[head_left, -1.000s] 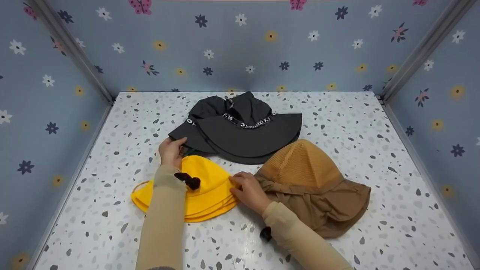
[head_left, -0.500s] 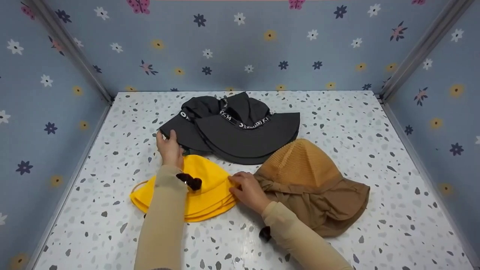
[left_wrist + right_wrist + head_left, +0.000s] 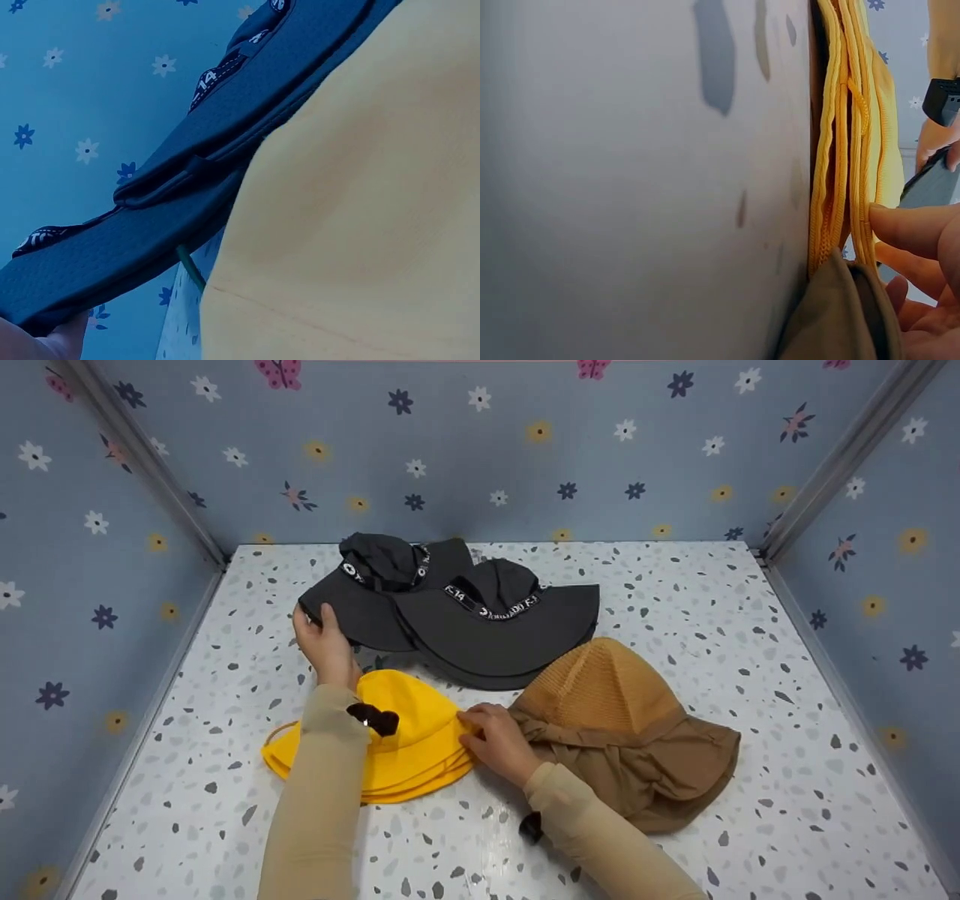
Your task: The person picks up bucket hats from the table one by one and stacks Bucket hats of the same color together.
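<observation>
At the back, my left hand (image 3: 327, 648) grips the left brim edge of a dark grey hat (image 3: 358, 611) with a lettered band. The left wrist view shows that brim (image 3: 112, 259) raised, fingers at its lower end. A second dark grey hat (image 3: 495, 641) lies overlapping it on the right. In front sits a stack of yellow hats (image 3: 409, 712), partly hidden behind my left forearm. With thumb and fingers, my right hand (image 3: 504, 741) pinches the stack's right edge; in the right wrist view the thumb presses the layered yellow brims (image 3: 847, 150).
A brown hat (image 3: 615, 720) with a ribbed tan crown lies right of the yellow stack, close to my right hand. The speckled white table (image 3: 780, 780) ends at blue flowered panels (image 3: 480, 450) behind and at both sides.
My left hand has moved left and back, pulling the left dark grey hat partly away from the other. More of its crown and band now shows. My right hand stays put.
</observation>
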Demonstrator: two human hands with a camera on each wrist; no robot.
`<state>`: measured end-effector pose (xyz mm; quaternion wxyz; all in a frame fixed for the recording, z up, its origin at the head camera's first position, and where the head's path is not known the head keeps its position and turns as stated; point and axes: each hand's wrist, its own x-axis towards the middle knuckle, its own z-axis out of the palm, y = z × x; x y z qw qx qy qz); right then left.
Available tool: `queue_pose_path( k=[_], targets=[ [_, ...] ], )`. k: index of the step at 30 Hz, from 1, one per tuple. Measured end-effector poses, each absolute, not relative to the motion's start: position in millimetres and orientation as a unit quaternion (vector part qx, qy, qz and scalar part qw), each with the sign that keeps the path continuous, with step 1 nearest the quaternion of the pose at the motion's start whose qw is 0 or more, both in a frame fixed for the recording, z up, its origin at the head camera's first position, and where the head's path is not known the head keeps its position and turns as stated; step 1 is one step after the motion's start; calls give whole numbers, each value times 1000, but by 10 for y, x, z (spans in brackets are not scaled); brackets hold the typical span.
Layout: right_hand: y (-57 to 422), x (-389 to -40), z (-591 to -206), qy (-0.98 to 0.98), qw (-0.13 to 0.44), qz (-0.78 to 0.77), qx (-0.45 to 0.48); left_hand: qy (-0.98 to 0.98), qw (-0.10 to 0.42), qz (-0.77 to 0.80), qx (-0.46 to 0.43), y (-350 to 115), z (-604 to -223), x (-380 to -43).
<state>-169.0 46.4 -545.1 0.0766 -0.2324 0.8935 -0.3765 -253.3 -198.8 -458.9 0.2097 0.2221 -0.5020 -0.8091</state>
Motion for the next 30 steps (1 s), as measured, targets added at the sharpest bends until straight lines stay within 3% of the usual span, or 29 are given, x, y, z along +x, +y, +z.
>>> queue_pose_path(
  k=[16, 21, 30],
  targets=[
    [445, -1704, -5459, 886, 96, -400, -216, -411, 355, -824, 162, -2095, -4511, -2506],
    [453, -1707, -5433, 878, 94, -415, -217, -365, 378, -832, 177, -2124, -4412, -2429],
    [479, -1787, -5254, 832, 145, -510, -165, -301, 412, -833, 214, -2172, -4284, -2240]
  ],
)
